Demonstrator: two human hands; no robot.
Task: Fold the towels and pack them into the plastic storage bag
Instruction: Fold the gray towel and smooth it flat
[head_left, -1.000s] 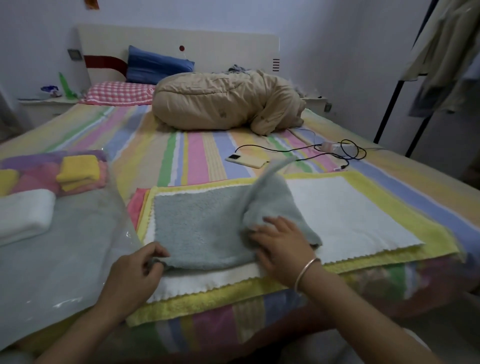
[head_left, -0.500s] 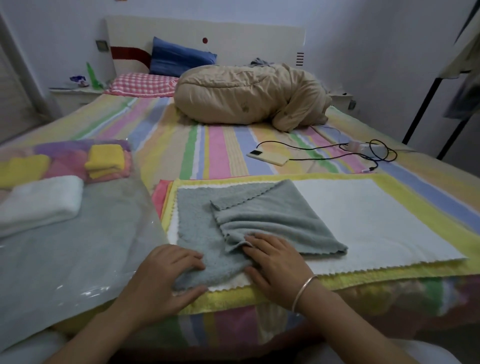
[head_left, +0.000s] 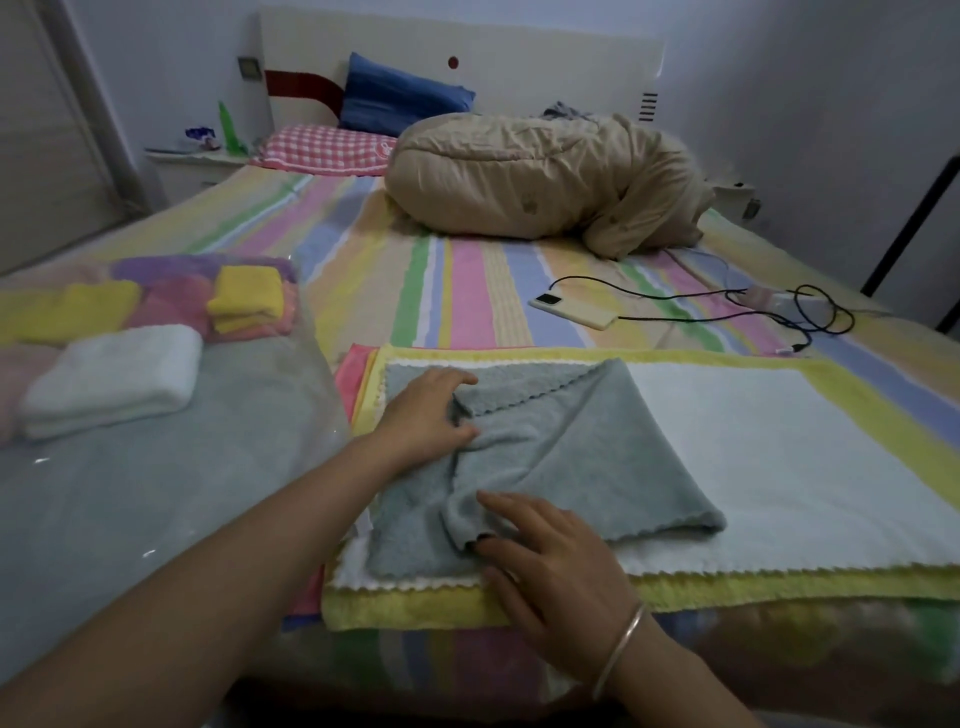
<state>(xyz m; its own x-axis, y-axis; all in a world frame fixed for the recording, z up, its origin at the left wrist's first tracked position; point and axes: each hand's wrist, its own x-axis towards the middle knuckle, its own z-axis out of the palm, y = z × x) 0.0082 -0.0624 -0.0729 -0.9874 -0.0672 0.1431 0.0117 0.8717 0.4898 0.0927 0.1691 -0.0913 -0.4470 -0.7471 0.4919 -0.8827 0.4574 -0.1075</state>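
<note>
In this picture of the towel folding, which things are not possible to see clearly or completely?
All in the head view:
- Towel stack under the grey towel: only edges of white, yellow and pink layers show, so the count is unclear.
- Plastic storage bag: its opening is out of sight, cut by the left and bottom edges.
- Left hand: its fingertips dip into the grey folds.
- Small items on the nightstand: too small and blurred to name.

No legible text, labels, brands or numbers anywhere in view.
</note>
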